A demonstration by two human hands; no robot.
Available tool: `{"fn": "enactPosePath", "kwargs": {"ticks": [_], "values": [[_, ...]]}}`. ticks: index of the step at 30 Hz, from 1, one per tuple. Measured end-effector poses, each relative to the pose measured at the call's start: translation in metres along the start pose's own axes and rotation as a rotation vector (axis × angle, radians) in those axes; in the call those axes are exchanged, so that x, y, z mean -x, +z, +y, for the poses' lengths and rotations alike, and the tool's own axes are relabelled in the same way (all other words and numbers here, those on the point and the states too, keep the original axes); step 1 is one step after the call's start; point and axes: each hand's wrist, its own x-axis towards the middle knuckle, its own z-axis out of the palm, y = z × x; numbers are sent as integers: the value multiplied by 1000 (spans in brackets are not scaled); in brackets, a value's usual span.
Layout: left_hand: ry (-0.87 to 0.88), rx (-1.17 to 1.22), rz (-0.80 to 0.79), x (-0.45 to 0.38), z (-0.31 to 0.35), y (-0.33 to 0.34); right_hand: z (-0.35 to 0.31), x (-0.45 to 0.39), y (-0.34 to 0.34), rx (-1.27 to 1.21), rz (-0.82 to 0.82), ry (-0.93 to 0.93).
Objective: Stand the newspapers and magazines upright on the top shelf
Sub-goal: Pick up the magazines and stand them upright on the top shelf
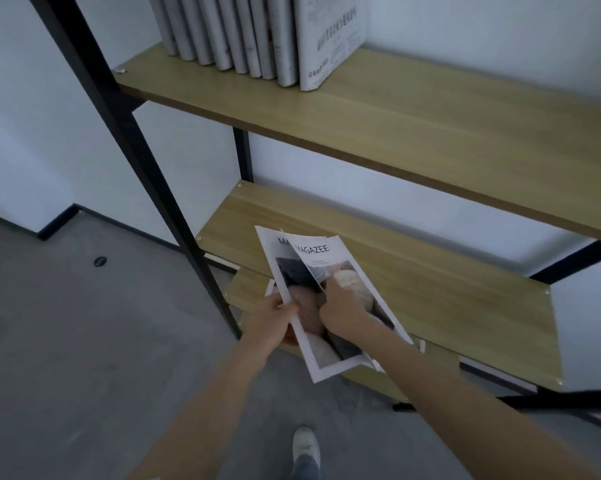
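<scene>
Both hands grip magazines: left hand (pixel 275 315) pinches the left edge of the lower magazine (pixel 313 348), right hand (pixel 340 308) rests curled on the overlapping upper magazine (pixel 327 252). They are held flat and tilted above the lower shelf (pixel 448 289). Standing volumes (pixel 257 36) occupy the top shelf (pixel 413 123).

I see grey floor (pixel 67 358) w/ a small dark round disc (pixel 100 261) on it, near the black skirting (pixel 58 221) of the white wall (pixel 22 116). One white shoe (pixel 305 444) at bottom edge.
</scene>
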Motion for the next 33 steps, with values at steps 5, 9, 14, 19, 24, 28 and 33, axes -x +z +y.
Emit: {"fn": "enactPosePath", "kwargs": {"ticks": [5,9,14,19,24,28,33], "values": [[236,-93,103,53,9,-19,6,67,-31,-279,-9,-124],[453,-156,223,112,22,-40,0,129,-65,-386,62,-199],[738,-201,365,193,47,-74,0,207,-100,-541,236,-324],[1013,-184,457,263,90,-90,1,263,-146,-723,422,-473],[1245,-177,436,288,137,-74,13,295,-189,-889,613,-597],[1329,-190,441,279,164,-44,33,298,-209,-932,774,-621],[1471,-232,410,254,198,18,75,290,-234,-910,996,-562]]}}
